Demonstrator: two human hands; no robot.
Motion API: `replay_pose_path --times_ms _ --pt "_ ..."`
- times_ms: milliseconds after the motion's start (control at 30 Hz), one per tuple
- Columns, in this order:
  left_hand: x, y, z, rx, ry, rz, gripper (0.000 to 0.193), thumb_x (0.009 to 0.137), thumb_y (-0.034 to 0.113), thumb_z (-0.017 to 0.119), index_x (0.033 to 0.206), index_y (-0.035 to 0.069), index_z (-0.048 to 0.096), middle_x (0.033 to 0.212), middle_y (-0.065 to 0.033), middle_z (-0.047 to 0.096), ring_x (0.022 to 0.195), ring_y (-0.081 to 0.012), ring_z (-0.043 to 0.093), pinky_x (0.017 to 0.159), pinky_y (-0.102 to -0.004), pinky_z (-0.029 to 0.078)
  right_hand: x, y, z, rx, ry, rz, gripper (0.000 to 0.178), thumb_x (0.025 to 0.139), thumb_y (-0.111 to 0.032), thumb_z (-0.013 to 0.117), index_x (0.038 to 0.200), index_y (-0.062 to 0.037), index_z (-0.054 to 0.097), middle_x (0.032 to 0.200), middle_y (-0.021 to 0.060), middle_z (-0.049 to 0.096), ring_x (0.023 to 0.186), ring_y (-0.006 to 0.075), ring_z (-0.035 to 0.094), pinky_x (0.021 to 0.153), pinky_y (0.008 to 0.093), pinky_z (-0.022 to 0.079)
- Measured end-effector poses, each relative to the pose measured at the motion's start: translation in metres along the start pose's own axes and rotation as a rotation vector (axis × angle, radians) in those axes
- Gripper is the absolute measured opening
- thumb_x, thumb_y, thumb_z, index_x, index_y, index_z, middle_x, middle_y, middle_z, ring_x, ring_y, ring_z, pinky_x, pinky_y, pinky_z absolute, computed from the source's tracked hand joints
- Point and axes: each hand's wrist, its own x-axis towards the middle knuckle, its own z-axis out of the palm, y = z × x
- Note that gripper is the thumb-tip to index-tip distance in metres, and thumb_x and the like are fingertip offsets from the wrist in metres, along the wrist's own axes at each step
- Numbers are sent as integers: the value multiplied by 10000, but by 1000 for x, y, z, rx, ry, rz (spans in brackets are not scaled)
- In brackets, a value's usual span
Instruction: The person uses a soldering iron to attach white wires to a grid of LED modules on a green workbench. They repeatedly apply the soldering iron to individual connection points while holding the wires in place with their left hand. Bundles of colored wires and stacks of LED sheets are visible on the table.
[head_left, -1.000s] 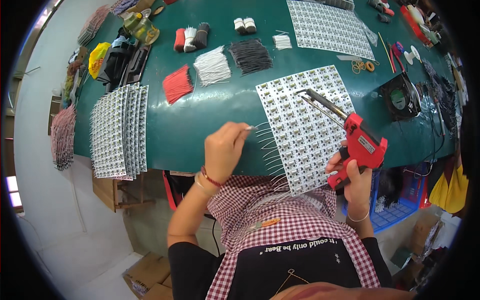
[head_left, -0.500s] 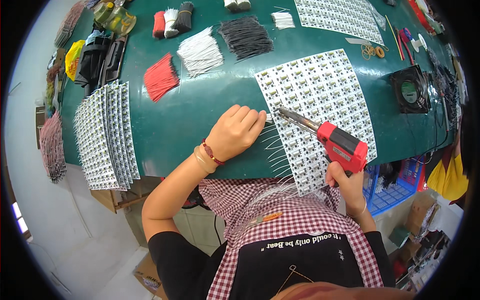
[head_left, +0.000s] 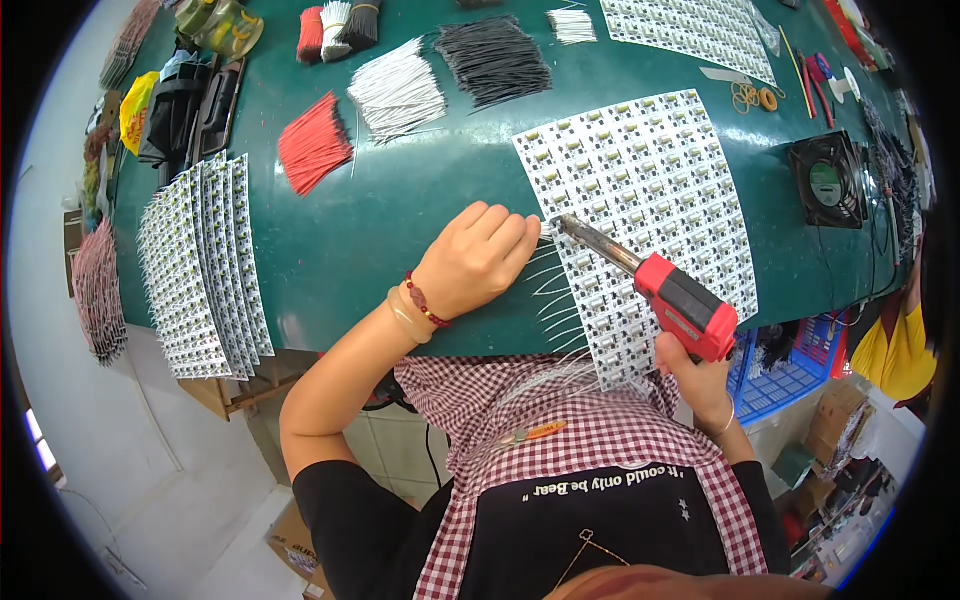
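Note:
My right hand [head_left: 695,382] grips a red and black soldering gun [head_left: 688,305]. Its metal tip is at the left edge of a white sheet of small circuit boards [head_left: 645,150], which lies on the green table and reaches over its front edge. Close beside the tip, my left hand [head_left: 475,255] is closed, knuckles up, with white wires [head_left: 546,231] poking out past its fingers. Below that spot, several thin white wires [head_left: 550,290] stick out leftward from the sheet's edge. The exact contact between tip, wire and board is too small to make out.
Piles of red wires [head_left: 314,143], white wires [head_left: 397,90] and black wires [head_left: 492,62] lie at the back. Stacked circuit board sheets [head_left: 205,270] stand at the left. A fan [head_left: 828,180] sits right, above a blue basket [head_left: 785,375]; another board sheet [head_left: 690,35] lies far back.
The whole view has shifted slightly. Both hands stay at the sheet's left edge, the soldering gun turned a little and its tip still beside my left fingers.

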Motion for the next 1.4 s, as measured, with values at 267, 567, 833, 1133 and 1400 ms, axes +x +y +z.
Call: replay_pose_path --times_ms 267,567,833,1133,1400 --pt "-1 0 0 14 -7 -2 229 770 28 660 994 -20 679 744 -37 471 650 -162 493 586 -295 411 -4 -1 -6 35 -15 62 340 831 -96 768 1134 -1 646 984 26 686 842 84 627 752 249 508" --pt "-2 -1 2 24 -12 -15 229 756 41 663 979 -6 676 755 -36 475 666 -167 499 593 -299 409 -2 1 0 16 -1 -6 302 841 -107 765 1100 -9 645 928 17 675 815 92 625 739 256 511" --pt "-1 -1 2 44 2 -20 213 756 57 662 966 23 679 759 -27 479 679 -161 506 599 -299 404 -1 -12 3 60 -5 -130 218 950 -180 593 893 31 605 619 69 576 516 127 512 494 259 401" --pt "-1 -1 3 53 24 -81 182 724 76 657 905 60 663 796 -14 540 741 -157 571 630 -303 424 1 -14 0 206 -44 -36 81 920 -80 655 943 -7 629 707 23 610 587 91 562 543 247 454" --pt "5 -5 -3 4 137 -159 181 734 44 684 914 50 667 759 -25 525 729 -183 566 626 -323 431 7 -24 2 210 -66 -26 111 921 -83 656 980 0 612 714 32 609 583 90 561 551 250 478"
